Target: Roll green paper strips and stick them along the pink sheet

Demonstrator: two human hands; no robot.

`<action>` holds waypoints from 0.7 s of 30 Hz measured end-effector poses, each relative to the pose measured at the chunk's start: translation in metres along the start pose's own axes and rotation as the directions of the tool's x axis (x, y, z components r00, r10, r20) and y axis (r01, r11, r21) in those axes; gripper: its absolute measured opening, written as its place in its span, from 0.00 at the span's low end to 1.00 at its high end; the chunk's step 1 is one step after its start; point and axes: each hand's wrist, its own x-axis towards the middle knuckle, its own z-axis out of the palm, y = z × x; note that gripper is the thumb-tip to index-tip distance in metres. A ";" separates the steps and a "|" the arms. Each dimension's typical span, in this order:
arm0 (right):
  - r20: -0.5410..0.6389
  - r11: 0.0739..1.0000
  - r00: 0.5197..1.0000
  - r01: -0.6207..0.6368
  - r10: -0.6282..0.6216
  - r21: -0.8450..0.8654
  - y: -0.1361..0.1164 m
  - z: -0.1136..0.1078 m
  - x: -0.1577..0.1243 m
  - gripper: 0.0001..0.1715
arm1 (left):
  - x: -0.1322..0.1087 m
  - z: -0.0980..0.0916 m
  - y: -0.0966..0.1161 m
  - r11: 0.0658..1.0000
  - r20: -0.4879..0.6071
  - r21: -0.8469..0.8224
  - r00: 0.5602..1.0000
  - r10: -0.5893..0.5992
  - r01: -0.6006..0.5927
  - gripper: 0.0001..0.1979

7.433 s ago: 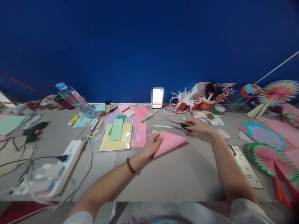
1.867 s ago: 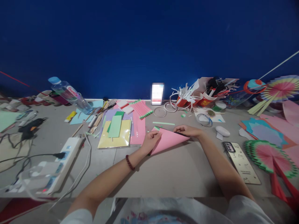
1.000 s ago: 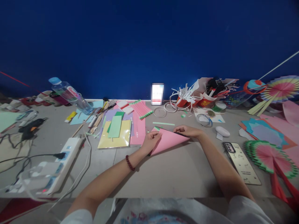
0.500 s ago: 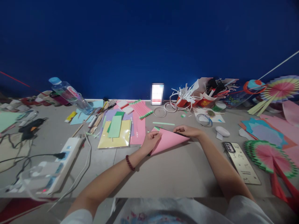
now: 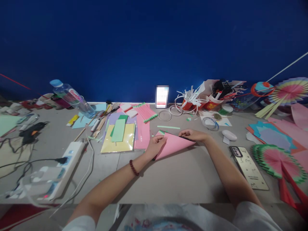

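A pink paper (image 5: 174,144), folded into a triangle, lies on the grey table (image 5: 180,179) in front of me. My left hand (image 5: 155,144) is closed, pinching the paper's left corner, with a dark bead bracelet on the wrist. My right hand (image 5: 193,134) rests at the paper's upper right edge. Its fingers are closed on black scissors (image 5: 186,138), of which only a dark sliver shows under the hand against the paper's edge.
Yellow and green sheets (image 5: 119,138) lie left of the paper. A power strip (image 5: 69,157) with cables, a glue gun (image 5: 31,133) and a tilted water bottle (image 5: 72,96) are further left. On the right are a phone (image 5: 249,166), folded paper fans (image 5: 274,158) and red cups (image 5: 209,104).
Seven seconds ago my right hand was on the scissors further back on the table; it now sits at the pink paper's edge. Over the last second nothing has visibly moved.
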 end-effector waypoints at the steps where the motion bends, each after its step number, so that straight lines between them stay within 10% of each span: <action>1: -0.001 1.000 1.000 0.001 -0.001 0.004 0.000 0.000 0.000 0.29 | 0.000 0.000 0.000 1.000 0.000 0.005 1.000 0.002 -0.002 0.25; 21: 0.002 0.999 1.000 0.025 -0.025 -0.033 0.007 -0.004 0.002 0.28 | 0.000 -0.001 -0.003 0.999 0.023 0.031 1.000 0.017 -0.017 0.26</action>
